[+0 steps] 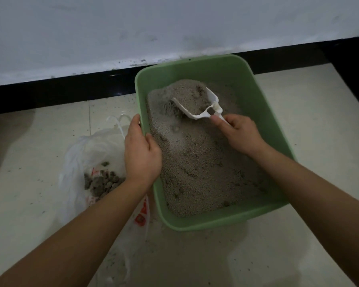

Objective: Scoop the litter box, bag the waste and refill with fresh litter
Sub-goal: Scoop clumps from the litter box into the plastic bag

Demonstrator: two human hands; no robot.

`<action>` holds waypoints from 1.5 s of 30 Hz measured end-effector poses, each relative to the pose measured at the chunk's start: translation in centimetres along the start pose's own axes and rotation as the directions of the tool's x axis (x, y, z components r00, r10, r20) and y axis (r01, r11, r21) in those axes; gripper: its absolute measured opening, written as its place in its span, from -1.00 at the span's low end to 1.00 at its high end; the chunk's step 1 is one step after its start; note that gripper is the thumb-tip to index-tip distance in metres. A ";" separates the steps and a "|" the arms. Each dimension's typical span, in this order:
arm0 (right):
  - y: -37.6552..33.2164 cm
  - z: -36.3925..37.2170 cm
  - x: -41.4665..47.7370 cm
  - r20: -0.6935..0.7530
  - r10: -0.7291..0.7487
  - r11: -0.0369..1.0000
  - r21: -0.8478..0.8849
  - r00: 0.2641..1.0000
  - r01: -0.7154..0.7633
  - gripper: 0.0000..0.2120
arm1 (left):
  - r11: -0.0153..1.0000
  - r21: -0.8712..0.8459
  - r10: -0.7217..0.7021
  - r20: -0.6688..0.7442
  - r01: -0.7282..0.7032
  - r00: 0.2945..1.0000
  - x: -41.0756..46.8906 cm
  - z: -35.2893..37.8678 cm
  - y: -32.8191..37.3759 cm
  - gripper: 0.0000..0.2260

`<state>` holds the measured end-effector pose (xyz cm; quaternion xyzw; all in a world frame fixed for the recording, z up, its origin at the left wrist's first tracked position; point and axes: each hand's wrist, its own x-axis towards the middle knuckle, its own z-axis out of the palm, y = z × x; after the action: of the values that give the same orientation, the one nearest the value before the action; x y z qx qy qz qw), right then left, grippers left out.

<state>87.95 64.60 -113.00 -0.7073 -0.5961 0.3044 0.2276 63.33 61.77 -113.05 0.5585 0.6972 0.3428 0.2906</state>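
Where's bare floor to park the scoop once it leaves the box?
Free: tiles right of the litter box, up to the black baseboard; also tiles in front of it, between the forearms. Crowded: left side, waste bag beside the box, left hand gripping the rim.

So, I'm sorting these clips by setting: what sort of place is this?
Probably a room in a home: a green litter box sits on pale floor tiles by a white wall with a black skirting board, a plastic bag of clumps beside it.
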 end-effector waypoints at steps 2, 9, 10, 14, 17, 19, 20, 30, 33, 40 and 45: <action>-0.1 -0.9 -1.2 -0.056 -0.009 1.000 0.020 0.998 0.010 -0.51 | 1.000 -0.008 -0.010 0.011 0.010 1.000 0.0 0.0 0.1 -0.53; 0.8 -2.8 -5.3 -0.121 -0.005 0.996 -0.092 0.993 -0.006 -0.51 | 1.000 -0.002 -0.019 0.013 0.019 1.000 0.0 0.0 0.1 -0.54; 0.9 -3.0 -5.7 -0.146 -0.001 0.996 -0.084 0.989 -0.011 -0.51 | 1.000 -0.001 -0.019 0.014 0.019 1.000 0.0 0.0 0.1 -0.55; 0.6 -3.2 -6.6 -0.130 0.008 0.994 -0.108 0.991 -0.022 -0.51 | 0.999 0.018 -0.031 0.012 0.031 0.999 -0.1 -0.1 0.3 -0.55; 0.4 -3.4 -6.7 -0.167 0.011 0.998 -0.065 0.986 -0.022 -0.51 | 0.999 0.024 -0.038 0.013 0.038 0.999 -0.2 -0.2 0.6 -0.55; 0.2 -3.5 -7.0 -0.141 -0.002 0.994 -0.108 0.990 -0.014 -0.47 | 0.999 0.021 -0.043 0.011 0.043 0.999 -0.2 -0.3 0.6 -0.55; 0.2 -3.4 -7.1 -0.140 0.000 0.994 -0.112 0.990 -0.016 -0.46 | 0.999 0.024 -0.040 0.010 0.040 0.999 -0.2 -0.3 0.6 -0.55; 0.5 -3.2 -7.4 -0.151 0.006 0.990 -0.138 0.989 -0.027 -0.50 | 0.999 0.042 -0.031 0.008 0.031 0.999 -0.3 -0.4 0.8 -0.55; 0.6 -2.9 -7.6 -0.175 -0.003 0.993 -0.119 0.985 -0.018 -0.53 | 0.999 0.041 -0.031 0.007 0.030 1.000 -0.2 -0.3 0.7 -0.54; 0.3 -2.1 -8.4 -0.257 0.006 0.998 -0.052 0.966 -0.020 -0.62 | 0.999 0.027 -0.033 0.009 0.032 0.999 -0.2 -0.3 0.5 -0.54; -0.2 -1.5 -8.4 -0.261 0.005 1.000 -0.026 0.965 -0.012 -0.61 | 0.999 0.024 -0.023 0.009 0.023 1.000 -0.2 -0.3 0.6 -0.54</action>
<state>87.99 56.46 -110.53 -0.7469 -0.5619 0.2013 0.2931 63.47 61.65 -112.39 0.5555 0.7064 0.3285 0.2908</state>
